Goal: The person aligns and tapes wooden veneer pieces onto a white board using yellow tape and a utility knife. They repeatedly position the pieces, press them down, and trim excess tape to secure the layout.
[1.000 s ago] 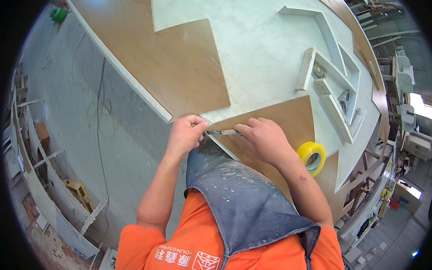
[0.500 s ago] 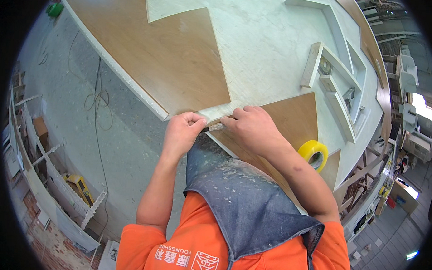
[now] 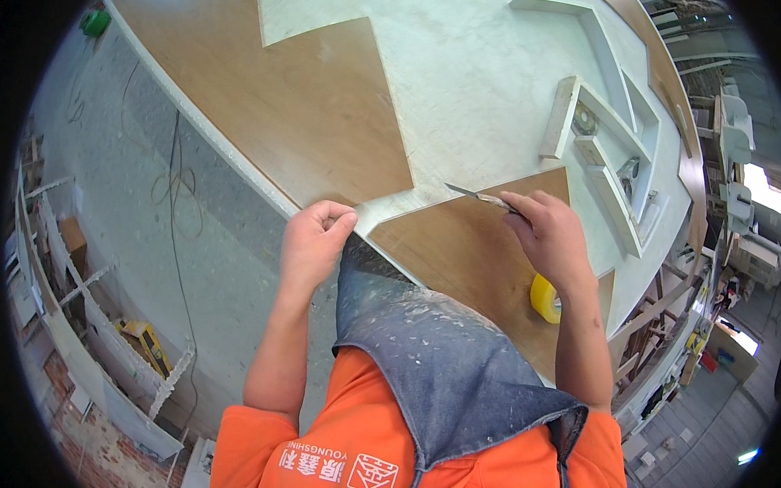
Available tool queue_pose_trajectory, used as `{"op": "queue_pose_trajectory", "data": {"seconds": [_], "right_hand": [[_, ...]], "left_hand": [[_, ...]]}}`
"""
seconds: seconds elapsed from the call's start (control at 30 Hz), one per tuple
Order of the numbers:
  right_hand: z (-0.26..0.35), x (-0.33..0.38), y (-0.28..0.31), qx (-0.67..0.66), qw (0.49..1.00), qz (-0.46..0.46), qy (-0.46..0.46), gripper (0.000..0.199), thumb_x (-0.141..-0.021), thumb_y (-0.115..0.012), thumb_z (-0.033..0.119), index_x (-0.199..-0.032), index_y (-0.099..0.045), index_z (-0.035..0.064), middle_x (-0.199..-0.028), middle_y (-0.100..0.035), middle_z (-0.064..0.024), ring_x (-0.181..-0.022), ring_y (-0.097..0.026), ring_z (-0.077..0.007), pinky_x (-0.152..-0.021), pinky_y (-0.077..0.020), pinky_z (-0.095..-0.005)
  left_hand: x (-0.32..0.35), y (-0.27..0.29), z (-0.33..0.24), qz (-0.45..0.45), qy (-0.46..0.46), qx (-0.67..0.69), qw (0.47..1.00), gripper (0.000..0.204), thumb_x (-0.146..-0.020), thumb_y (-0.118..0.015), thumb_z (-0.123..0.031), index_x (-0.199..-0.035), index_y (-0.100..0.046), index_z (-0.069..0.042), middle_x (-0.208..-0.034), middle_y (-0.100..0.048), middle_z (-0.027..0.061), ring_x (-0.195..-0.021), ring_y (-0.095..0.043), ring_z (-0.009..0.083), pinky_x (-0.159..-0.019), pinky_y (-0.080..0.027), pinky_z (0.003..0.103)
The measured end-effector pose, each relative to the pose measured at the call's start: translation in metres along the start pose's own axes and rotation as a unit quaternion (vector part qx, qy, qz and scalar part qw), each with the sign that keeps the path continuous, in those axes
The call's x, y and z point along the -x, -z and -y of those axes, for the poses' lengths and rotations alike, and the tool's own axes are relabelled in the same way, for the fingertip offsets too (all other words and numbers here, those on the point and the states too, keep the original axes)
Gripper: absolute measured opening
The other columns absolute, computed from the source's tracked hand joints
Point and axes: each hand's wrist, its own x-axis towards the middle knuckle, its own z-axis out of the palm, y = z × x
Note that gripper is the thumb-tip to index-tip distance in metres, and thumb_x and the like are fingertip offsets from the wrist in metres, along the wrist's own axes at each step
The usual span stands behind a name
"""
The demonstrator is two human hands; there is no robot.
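Observation:
My right hand (image 3: 552,237) is raised over the right-hand brown panel (image 3: 459,246), gripping a slim knife (image 3: 482,196) whose pointed blade aims left. My left hand (image 3: 315,243) is closed in a pinch at the near edge of the table, by the pale gap between the two brown panels. Whatever lies between its fingertips is too small to make out. A roll of clear yellowish tape (image 3: 543,298) rests on the right panel, partly hidden behind my right wrist. The larger brown panel (image 3: 318,112) spreads away to the upper left.
White angled frame pieces (image 3: 608,122) stand on the pale tabletop (image 3: 465,92) to the right. Below the table's left edge, a dark cable (image 3: 175,211) trails across the grey floor. A yellow tool case (image 3: 149,346) sits at lower left. My dark apron (image 3: 438,349) hangs against the near edge.
My right hand has moved right and up with the knife, away from my left hand. The left hand has shifted slightly left, still pinched. The tape roll is now partly covered.

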Motion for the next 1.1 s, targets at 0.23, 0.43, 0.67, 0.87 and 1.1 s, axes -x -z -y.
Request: {"op": "queue_pose_trajectory", "data": {"seconds": [0.23, 0.43, 0.67, 0.87, 1.1], "right_hand": [[0.028, 0.033, -0.033, -0.181, 0.982, 0.037, -0.032, 0.027, -0.095, -0.068, 0.02, -0.116, -0.073, 0.0048, -0.096, -0.072, -0.0178, -0.09, -0.07, -0.0377, -0.079, -0.0551, -0.0443], [0.061, 0.036, -0.048, -0.207, 0.964, 0.112, -0.127, 0.036, -0.097, -0.066, 0.028, -0.122, -0.069, 0.0036, -0.083, -0.072, -0.0207, -0.082, -0.07, -0.0403, -0.075, -0.0546, -0.0471], [0.1, 0.047, -0.077, -0.317, 0.92, 0.085, -0.212, 0.055, -0.096, -0.064, 0.025, -0.148, -0.054, 0.0083, -0.075, -0.069, -0.0156, -0.07, -0.068, -0.0341, -0.069, -0.0531, -0.0441], [0.13, 0.05, -0.103, -0.35, 0.902, 0.021, -0.252, 0.062, -0.096, -0.065, 0.019, -0.154, -0.046, 0.0091, -0.066, -0.059, -0.0118, -0.059, -0.059, -0.028, -0.062, -0.0483, -0.0409], [0.153, 0.047, -0.107, -0.349, 0.895, 0.012, -0.277, 0.063, -0.096, -0.064, 0.019, -0.155, -0.044, 0.0071, -0.068, -0.062, -0.0137, -0.06, -0.061, -0.0297, -0.062, -0.0485, -0.0416]], "left_hand": [[0.017, -0.005, -0.018, -0.01, -0.031, 0.092, 0.995, 0.025, -0.096, -0.069, -0.009, -0.119, -0.071, 0.002, -0.09, -0.069, 0.0024, -0.071, -0.059, 0.0068, -0.06, -0.048, 0.022], [0.03, -0.001, -0.003, -0.026, -0.075, 0.144, 0.986, 0.03, -0.096, -0.069, -0.006, -0.124, -0.067, 0.004, -0.092, -0.07, 0.005, -0.07, -0.06, 0.0086, -0.061, -0.049, 0.023], [0.035, 0.016, 0.009, -0.017, -0.075, 0.183, 0.98, 0.029, -0.097, -0.068, -0.006, -0.124, -0.067, 0.003, -0.092, -0.07, 0.0048, -0.071, -0.06, 0.0087, -0.064, -0.05, 0.023], [0.029, 0.04, 0.007, 0.021, -0.078, 0.173, 0.982, 0.029, -0.097, -0.069, -0.006, -0.125, -0.067, 0.001, -0.092, -0.069, 0.0038, -0.073, -0.06, 0.0083, -0.066, -0.05, 0.023], [0.024, 0.058, 0.006, 0.043, -0.081, 0.163, 0.982, 0.029, -0.097, -0.069, -0.006, -0.125, -0.067, 0.001, -0.092, -0.069, 0.0035, -0.072, -0.059, 0.008, -0.067, -0.049, 0.022]]}}
